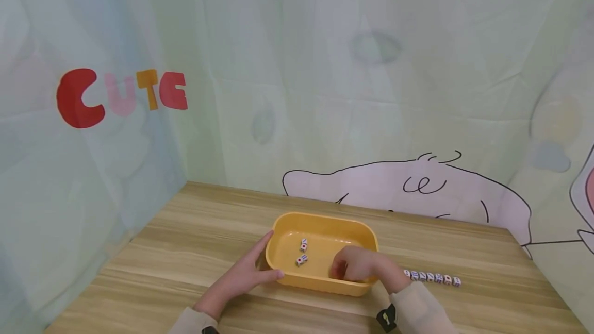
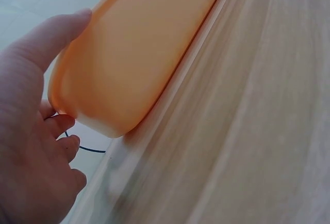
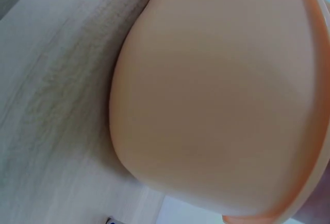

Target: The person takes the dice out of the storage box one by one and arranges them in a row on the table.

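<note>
A yellow plastic box (image 1: 320, 286) with rounded corners stands on the table. My left hand (image 1: 243, 274) holds its near left corner, thumb at the front rim and fingers along the left side; in the left wrist view, the thumb and fingertips touch the rim. Small white dice (image 1: 301, 260) with red and blue pips lie in the left half of the box. My right hand (image 1: 356, 263) reaches over the near right rim, fingers curled down at the box floor. Its fingertips are hidden, and I cannot tell whether they pinch a die.
To the right of the box, several more dice (image 1: 430, 277) form a straight row on the wooden table (image 1: 204, 220), partly behind my right forearm. A printed cloth curtain (image 1: 325, 92) hangs along the table's back and left sides.
</note>
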Available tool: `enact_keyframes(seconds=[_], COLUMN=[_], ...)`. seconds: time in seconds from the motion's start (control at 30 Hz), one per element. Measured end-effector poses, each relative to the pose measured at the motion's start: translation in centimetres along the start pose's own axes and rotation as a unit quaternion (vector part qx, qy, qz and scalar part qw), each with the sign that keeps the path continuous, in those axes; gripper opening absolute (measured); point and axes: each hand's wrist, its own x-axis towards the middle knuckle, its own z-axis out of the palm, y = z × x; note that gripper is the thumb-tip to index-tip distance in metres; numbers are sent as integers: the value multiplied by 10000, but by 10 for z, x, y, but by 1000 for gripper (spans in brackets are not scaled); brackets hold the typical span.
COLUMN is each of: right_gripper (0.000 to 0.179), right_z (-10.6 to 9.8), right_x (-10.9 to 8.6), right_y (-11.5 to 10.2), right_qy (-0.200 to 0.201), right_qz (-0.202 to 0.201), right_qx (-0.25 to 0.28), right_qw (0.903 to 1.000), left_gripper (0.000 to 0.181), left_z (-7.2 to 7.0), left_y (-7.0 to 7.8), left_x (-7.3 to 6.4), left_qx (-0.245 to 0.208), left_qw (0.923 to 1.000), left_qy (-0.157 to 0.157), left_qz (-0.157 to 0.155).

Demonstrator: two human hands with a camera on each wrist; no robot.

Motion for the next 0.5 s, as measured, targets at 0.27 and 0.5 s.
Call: enact_keyframes(seconds=[0.27, 0.5], right_gripper=[12, 5], right_z=[2, 2], right_x=[-2, 1], right_y=[3, 3], right_qy=[204, 449], right_qz=[-40, -434], right_qx=[-131, -351], right_qw=[9997, 9974], left_gripper=[101, 101], left_z=[-1, -1], left_y=[0, 0], left_x=[0, -1], left_qx=[-40, -77], left_qw=[10000, 10000], left_qy=[-42, -38], left_qz=[-6, -4])
